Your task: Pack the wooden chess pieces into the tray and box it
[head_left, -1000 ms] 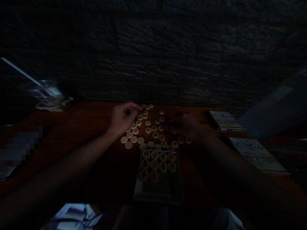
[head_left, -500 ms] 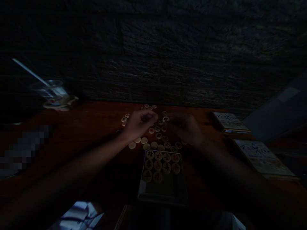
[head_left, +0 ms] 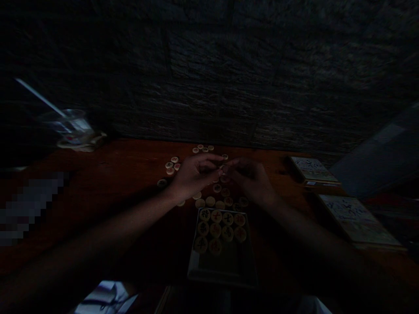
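- Left hand [head_left: 193, 173] reaches in with fingers curved over the thumb and only a narrow gap at the tips; whether it grips anything, I cannot tell
- Right hand [head_left: 253, 176] has its fingertips drawn together, apparently pinching a round piece [head_left: 224, 169] where the two hands meet, over the worktop [head_left: 131, 159] and beyond the tray [head_left: 194, 261]
- That piece should be light, stiff and hard to break; its smooth rim might slip if barely nipped, so thumb and forefinger on opposite sides of the rim look the surest hold
- Ten similar discs [head_left: 216, 215] lie flat in the tray, marked faces up, in rows of four, four and two, set so close that little rim is free for fingertips
- Loose pieces [head_left: 210, 201] lie about the worktop, some showing characters, some plain; these leave more edge to grasp
- Fingers cover part of the pinched piece and its marking is unreadable; the left hand also hides some of the worktop, so no sure count of the loose ones
- Dim light blurs the tray's near end, a pixelated patch [head_left: 31, 209] masks something at left, and a pale shape [head_left: 104, 298] is cut off below
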